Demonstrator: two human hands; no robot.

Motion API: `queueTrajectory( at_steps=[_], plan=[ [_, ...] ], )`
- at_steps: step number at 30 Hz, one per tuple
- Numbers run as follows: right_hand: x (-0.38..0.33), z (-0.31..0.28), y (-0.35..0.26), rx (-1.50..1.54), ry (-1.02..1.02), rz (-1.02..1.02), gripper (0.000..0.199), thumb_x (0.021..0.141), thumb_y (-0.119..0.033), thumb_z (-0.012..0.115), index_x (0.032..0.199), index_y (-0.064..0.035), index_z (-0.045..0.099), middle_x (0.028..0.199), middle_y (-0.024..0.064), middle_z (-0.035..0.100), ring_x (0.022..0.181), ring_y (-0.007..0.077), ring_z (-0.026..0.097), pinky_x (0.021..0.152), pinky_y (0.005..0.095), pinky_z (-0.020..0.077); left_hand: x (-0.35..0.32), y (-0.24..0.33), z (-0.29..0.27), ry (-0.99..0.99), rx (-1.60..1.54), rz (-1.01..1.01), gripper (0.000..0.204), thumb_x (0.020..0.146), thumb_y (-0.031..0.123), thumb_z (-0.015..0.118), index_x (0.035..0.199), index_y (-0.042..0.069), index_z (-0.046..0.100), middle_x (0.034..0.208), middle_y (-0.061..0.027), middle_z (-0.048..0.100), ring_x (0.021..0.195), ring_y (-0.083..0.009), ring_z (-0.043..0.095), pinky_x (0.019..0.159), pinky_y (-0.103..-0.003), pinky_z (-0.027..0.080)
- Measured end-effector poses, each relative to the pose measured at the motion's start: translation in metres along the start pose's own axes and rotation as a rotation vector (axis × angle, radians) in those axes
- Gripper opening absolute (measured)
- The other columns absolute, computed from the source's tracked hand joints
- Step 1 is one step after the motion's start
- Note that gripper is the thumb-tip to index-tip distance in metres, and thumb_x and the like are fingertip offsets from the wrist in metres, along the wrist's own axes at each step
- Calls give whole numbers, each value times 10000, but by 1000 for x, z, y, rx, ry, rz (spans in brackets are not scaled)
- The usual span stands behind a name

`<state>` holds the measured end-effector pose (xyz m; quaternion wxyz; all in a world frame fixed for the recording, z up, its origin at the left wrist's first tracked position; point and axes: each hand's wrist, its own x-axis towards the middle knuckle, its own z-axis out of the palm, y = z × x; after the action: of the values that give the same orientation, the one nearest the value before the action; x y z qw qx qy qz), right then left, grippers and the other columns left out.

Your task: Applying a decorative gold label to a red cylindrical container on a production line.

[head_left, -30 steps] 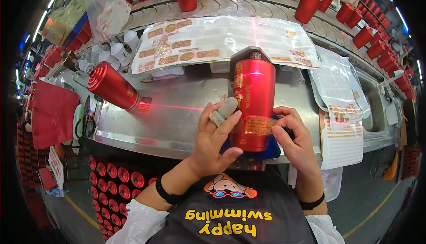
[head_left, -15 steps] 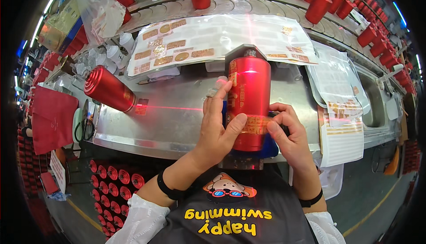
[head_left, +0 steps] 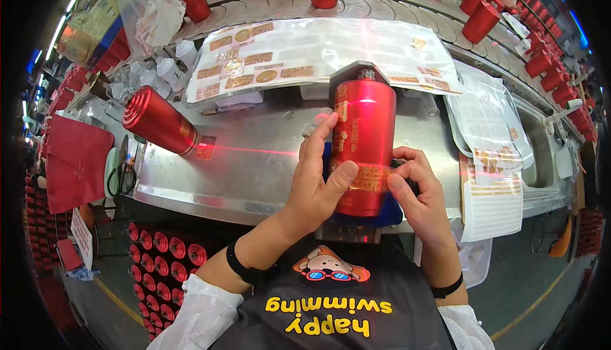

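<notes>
A red metallic bottle [head_left: 365, 121] with gold decoration lies in front of me on a stand, its neck end against a dark bracket [head_left: 347, 75] and blue padding under it. My left hand [head_left: 318, 178] rests along its left side, fingers stretched upward and thumb pressing a clear decal strip with gold print [head_left: 368, 177] near the bottle's lower end. At the strip's right end, my right hand [head_left: 417, 187] has thumb and forefinger pinched on the film. Red laser lines cross the bottle. A second red bottle [head_left: 159, 119] leans at the left, beside a small decal piece [head_left: 205, 147].
Decal sheets [head_left: 305, 47] cover the back of the steel bench [head_left: 254, 184]; more sheets [head_left: 490, 191] hang at the right near a sink [head_left: 540, 152]. Behind runs a conveyor [head_left: 382, 15] carrying red bottles. Scissors [head_left: 121, 178] lie left. Several red bottles [head_left: 161, 243] stand below the bench.
Both hands keep nearly the same hold on the bottle and decal strip. The view has shifted slightly. Bottles on the conveyor have moved along, and a yellow one now shows among them.
</notes>
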<state>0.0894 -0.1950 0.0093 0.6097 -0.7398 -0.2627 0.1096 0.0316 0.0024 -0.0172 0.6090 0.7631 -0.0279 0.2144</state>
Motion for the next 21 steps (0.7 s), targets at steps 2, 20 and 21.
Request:
queueTrajectory(
  at_steps=[2, 20, 21],
  plan=[
    [1, 0, 0, -17, -1, -10, 165, 925, -167, 661, 861, -19, 623, 1143, 132, 533, 1104, 204, 521, 937, 324, 408, 0, 1, 1, -7, 18, -11, 744, 950, 355, 616, 1482, -39, 277, 1475, -263, 348, 1387, -362, 322, 1147, -426, 235],
    [2, 15, -22, 137, 200, -45, 274, 971, -110, 580, 1219, -1, 539, 928, 44, 632, 803, 91, 573, 743, 239, 476, 0, 0, 3, -45, 102, 30, 759, 945, 287, 593, 1489, -79, 213, 1434, -257, 362, 1320, -352, 367, 1128, -431, 254],
    [3, 19, -20, 146, 198, -17, 261, 973, -121, 579, 1202, -1, 544, 902, 32, 620, 807, 83, 559, 748, 238, 470, 0, 1, 2, -46, 123, 28, 760, 944, 285, 592, 1490, -80, 209, 1428, -254, 364, 1320, -351, 368, 1128, -430, 255]
  ],
)
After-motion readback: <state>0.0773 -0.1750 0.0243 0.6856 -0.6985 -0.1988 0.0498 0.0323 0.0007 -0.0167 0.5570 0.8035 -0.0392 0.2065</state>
